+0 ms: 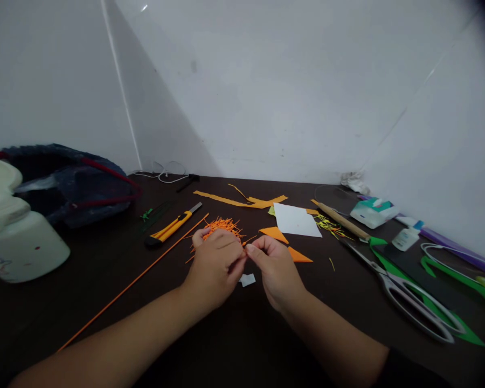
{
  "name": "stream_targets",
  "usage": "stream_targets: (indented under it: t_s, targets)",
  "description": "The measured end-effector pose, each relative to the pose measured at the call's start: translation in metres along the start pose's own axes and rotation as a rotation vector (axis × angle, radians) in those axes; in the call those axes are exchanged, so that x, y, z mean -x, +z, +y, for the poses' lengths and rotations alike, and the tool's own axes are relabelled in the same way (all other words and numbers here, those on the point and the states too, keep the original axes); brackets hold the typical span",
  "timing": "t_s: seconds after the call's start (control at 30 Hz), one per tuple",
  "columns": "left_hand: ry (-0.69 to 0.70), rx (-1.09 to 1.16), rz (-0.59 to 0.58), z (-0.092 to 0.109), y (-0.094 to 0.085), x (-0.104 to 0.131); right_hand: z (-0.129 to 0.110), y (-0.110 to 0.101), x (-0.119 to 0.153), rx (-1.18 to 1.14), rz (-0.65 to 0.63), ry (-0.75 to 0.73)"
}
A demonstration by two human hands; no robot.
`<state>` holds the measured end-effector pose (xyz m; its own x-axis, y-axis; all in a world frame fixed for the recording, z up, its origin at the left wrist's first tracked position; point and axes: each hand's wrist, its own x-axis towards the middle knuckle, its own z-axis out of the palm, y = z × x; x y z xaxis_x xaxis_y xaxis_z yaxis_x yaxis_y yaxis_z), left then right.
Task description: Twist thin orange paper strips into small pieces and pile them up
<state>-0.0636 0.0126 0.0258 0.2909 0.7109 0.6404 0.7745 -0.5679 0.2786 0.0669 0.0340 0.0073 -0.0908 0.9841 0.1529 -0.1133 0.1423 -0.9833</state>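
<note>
My left hand (216, 261) and my right hand (278, 269) meet at their fingertips over the dark table, both closed in a pinch. A thin orange strip (249, 239) shows at the pinching fingers; the rest of it is hidden. Just behind my left hand lies a pile of short orange strips (225, 226). Small white paper pieces (248, 280) rest below the fingertips. Beyond my right hand are two orange triangular pieces, one nearer the middle (274, 234) and one to its right (299, 255).
Left: a yellow utility knife (172, 226), a long orange strip (137, 277), a white container (28, 242) and a dark bag (84, 188). Right: scissors (408, 296), a wooden-handled tool (341, 220), a glue bottle (406, 237). A white sheet (297, 220) and orange bands (226, 199) lie behind.
</note>
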Motion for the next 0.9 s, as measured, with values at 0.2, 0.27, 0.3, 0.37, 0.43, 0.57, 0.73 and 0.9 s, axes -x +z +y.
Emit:
stream_targets:
  t_s: [0.2,0.27,0.3,0.37,0.43,0.57,0.73,0.9]
  targets:
    - [0.051,-0.153,0.022,0.003,0.001,0.001,-0.001,0.004,0.002,-0.024,0.072,0.054]
    - [0.056,-0.168,0.035,0.003,0.000,0.002,-0.003,0.004,0.003,-0.079,0.049,0.084]
    - [0.056,-0.166,0.038,0.002,0.001,0.002,-0.003,0.004,0.003,-0.105,0.040,0.099]
    - [0.048,-0.150,0.039,0.002,0.001,0.003,-0.004,0.002,0.001,-0.137,0.035,0.117]
    - [0.024,-0.118,0.037,0.002,0.001,0.003,-0.005,-0.001,-0.003,-0.142,0.064,0.097]
    - [-0.123,0.070,0.011,0.000,0.004,0.000,-0.009,-0.011,-0.014,-0.165,0.130,0.032]
    - [-0.383,0.460,-0.030,-0.001,0.004,-0.005,-0.011,-0.014,-0.013,-0.251,-0.118,0.100]
    - [-0.440,0.619,-0.065,0.003,0.001,-0.005,-0.009,-0.007,-0.005,-0.275,-0.239,0.026]
